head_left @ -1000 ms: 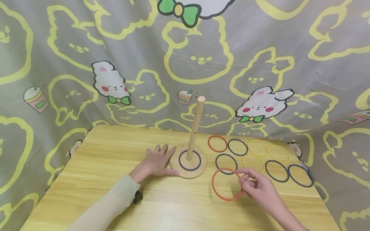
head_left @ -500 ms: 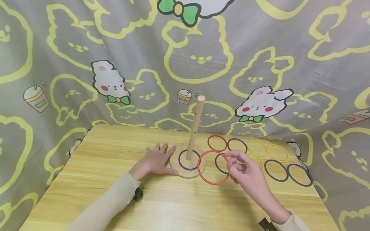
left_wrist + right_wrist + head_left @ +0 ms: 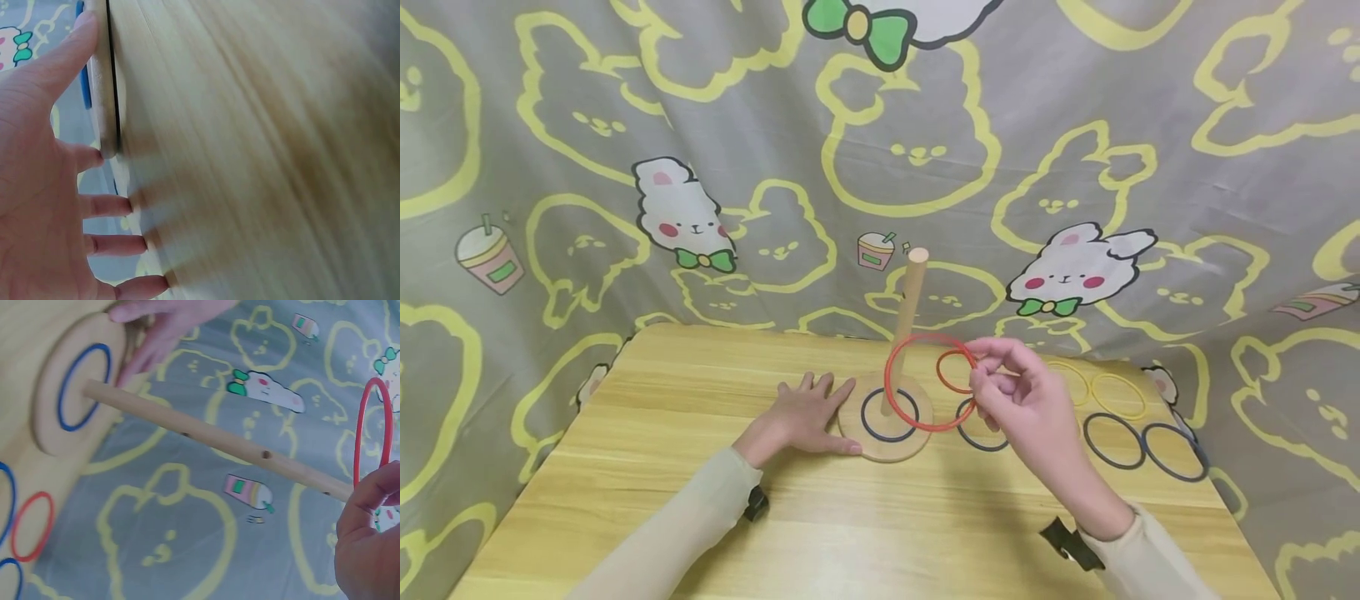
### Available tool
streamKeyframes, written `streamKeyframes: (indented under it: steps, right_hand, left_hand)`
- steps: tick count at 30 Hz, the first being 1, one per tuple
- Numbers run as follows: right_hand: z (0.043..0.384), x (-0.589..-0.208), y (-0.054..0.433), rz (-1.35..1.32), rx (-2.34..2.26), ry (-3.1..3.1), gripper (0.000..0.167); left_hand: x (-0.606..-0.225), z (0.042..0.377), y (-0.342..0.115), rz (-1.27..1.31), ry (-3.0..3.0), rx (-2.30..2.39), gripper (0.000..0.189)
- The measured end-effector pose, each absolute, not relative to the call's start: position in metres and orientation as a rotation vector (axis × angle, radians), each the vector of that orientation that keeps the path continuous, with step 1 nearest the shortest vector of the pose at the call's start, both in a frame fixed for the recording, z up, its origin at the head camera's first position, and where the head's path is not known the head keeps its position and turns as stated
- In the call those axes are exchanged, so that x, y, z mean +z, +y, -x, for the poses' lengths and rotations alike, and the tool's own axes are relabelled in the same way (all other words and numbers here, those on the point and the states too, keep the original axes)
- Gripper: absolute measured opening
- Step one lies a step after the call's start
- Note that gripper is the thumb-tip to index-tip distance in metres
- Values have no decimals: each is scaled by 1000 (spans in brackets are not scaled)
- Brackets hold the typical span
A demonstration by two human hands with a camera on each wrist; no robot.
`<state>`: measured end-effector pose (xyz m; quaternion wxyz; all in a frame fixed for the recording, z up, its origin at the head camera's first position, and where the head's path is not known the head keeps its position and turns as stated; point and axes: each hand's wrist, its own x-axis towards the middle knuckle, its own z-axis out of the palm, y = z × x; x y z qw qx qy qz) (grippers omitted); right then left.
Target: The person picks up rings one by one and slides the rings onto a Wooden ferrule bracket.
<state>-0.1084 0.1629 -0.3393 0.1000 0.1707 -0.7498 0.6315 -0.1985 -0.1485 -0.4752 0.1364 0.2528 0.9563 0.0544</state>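
A wooden peg (image 3: 907,308) stands upright on a round wooden base (image 3: 891,452). One dark blue ring (image 3: 891,441) lies flat on the base around the peg's foot. My left hand (image 3: 799,417) is spread beside the base, its thumb at the rim; in the left wrist view its fingertips meet the tabletop. A red ring (image 3: 937,429) is pinched between thumb and fingers of my right hand (image 3: 1026,408). The ring hangs raised above the table and overlaps the peg in the head view. In the right wrist view the red ring (image 3: 358,437) is near the peg's top end.
On the table (image 3: 850,533), right of the base, lie another red ring (image 3: 937,372), a dark blue ring (image 3: 985,448), yellow rings (image 3: 1120,417) and two more dark blue rings (image 3: 1112,467). My right hand hides some of them. A patterned curtain (image 3: 775,125) hangs behind the table.
My right hand has carried the red ring up and to the left, from over the loose rings to beside the peg. My left hand has stayed at the base.
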Motion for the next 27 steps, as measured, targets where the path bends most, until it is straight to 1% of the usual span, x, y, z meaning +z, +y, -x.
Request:
streamKeyframes:
  steps: [8, 15, 21, 27]
  right_hand:
    - [127, -309, 146, -517, 1918, -2078, 31]
    - [146, -294, 135, -477, 1904, -1995, 30]
    - [161, -292, 130, -449, 1937, -1976, 31]
    - [174, -301, 129, -445, 1967, -1997, 32]
  left_hand:
    - [-473, 198, -149, -730, 2772, 146, 118]
    - [-475, 200, -149, -734, 2777, 125, 119]
    - [-475, 199, -148, -730, 2775, 130, 119]
    - [-476, 198, -148, -733, 2777, 120, 119]
